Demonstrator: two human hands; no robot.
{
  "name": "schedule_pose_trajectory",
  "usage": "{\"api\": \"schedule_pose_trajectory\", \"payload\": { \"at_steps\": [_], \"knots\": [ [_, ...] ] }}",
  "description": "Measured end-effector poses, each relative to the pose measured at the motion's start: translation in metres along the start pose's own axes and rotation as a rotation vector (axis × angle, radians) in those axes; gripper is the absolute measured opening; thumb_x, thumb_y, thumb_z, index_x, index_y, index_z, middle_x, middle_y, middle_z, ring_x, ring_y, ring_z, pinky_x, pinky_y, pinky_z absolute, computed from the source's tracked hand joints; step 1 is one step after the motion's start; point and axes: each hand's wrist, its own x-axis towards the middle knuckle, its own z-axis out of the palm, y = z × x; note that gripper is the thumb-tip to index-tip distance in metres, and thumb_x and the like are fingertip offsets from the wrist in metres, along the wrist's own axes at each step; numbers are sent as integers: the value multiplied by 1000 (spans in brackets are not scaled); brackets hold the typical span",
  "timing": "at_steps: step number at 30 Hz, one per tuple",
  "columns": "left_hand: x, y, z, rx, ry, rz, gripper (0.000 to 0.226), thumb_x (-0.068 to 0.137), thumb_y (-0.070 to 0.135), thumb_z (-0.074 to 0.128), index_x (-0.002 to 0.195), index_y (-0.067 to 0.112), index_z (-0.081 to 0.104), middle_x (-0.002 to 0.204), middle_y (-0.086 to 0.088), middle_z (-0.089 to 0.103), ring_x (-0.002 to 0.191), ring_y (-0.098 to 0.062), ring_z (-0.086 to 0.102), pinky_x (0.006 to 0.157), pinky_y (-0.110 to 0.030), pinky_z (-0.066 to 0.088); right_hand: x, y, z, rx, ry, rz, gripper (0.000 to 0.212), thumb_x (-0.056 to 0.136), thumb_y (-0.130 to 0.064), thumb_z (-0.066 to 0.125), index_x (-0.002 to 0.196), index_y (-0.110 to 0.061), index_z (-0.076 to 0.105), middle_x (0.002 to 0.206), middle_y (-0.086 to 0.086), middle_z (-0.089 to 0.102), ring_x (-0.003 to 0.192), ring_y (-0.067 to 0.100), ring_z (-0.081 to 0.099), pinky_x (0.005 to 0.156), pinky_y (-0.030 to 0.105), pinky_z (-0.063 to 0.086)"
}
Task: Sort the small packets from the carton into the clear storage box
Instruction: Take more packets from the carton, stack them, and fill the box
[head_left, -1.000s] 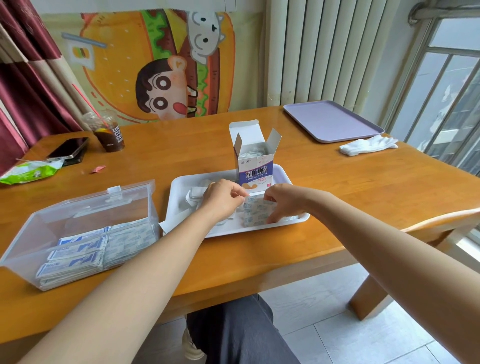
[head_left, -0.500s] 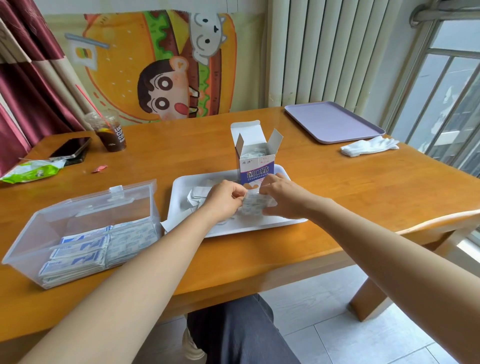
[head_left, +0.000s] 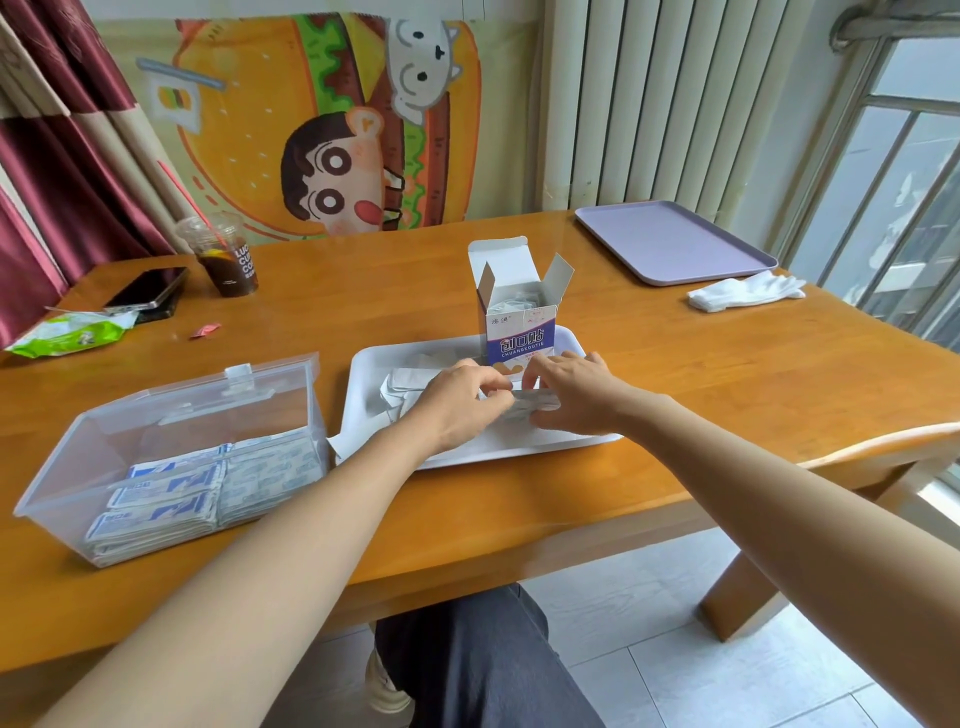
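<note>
An open blue-and-white carton (head_left: 521, 321) stands upright at the back of a white tray (head_left: 363, 374), with packets showing inside its top. Just in front of it my left hand (head_left: 457, 400) and my right hand (head_left: 571, 395) both pinch a small stack of packets (head_left: 535, 402) held flat between them over the tray. More loose white packets (head_left: 405, 384) lie on the tray left of my left hand. The clear storage box (head_left: 171, 431) sits open at the left, with rows of packets stacked in its front half.
A lilac tray (head_left: 670, 241) and white gloves (head_left: 743, 293) lie at the back right. An iced drink cup (head_left: 223, 257), a phone (head_left: 148, 291), a green wrapper (head_left: 72, 335) and a small red scrap (head_left: 205, 330) sit at the back left. The table's front edge is near my arms.
My right hand has moved left and closer to my left hand, and the packets between them have turned from face-up to a flatter, gathered stack.
</note>
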Motion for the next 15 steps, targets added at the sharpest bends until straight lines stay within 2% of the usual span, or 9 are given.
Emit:
{"api": "schedule_pose_trajectory", "payload": {
  "at_steps": [3, 5, 8, 10, 13, 15],
  "knots": [
    [1, 1, 4, 82, 22, 56, 32, 97, 39, 48, 115, 20, 67, 106, 0, 51, 94, -17, 52, 81, -28, 40, -2, 3, -3, -29, -38, 15, 32, 87, -38, 61, 113, -19, 56, 113, 1, 58, 109, 22, 47, 83, 33, 27],
    [5, 2, 5, 155, 49, 95, 31, 100, 32, 45, 113, 15, 68, 106, -7, 55, 98, -22, 54, 79, -27, 37, 0, 5, -4, -20, -6, 21, 28, 87, -34, 59, 111, -18, 59, 111, 2, 59, 108, 23, 50, 81, 32, 29],
    [7, 4, 7, 191, 59, 123, 29, 101, 22, 43, 111, 10, 68, 109, -12, 57, 103, -26, 54, 83, -28, 39, 3, 5, -2, -10, 10, 32, 27, 89, -31, 57, 111, -16, 57, 112, 4, 59, 107, 23, 50, 79, 31, 28],
    [6, 5, 9, 189, 26, 99, 31, 101, 25, 41, 111, 12, 67, 112, -11, 55, 104, -26, 53, 87, -30, 39, 2, 4, 2, 4, -54, 38, 30, 89, -32, 57, 115, -16, 55, 116, 4, 56, 110, 24, 48, 83, 32, 31],
    [2, 4, 11, 161, -20, 50, 30, 94, 38, 53, 114, 20, 66, 111, -5, 50, 100, -21, 52, 86, -29, 40, 2, 6, 8, 94, -48, 58, 30, 89, -26, 57, 116, -13, 52, 119, 8, 54, 113, 27, 47, 90, 34, 37],
    [2, 3, 13, 213, -24, 67, 29, 88, 32, 62, 116, 21, 65, 110, -5, 50, 98, -21, 54, 82, -25, 39, 2, 5, 11, 166, -46, 48, 27, 88, -19, 56, 113, -10, 52, 117, 10, 56, 110, 29, 49, 92, 35, 39]
  ]
}}
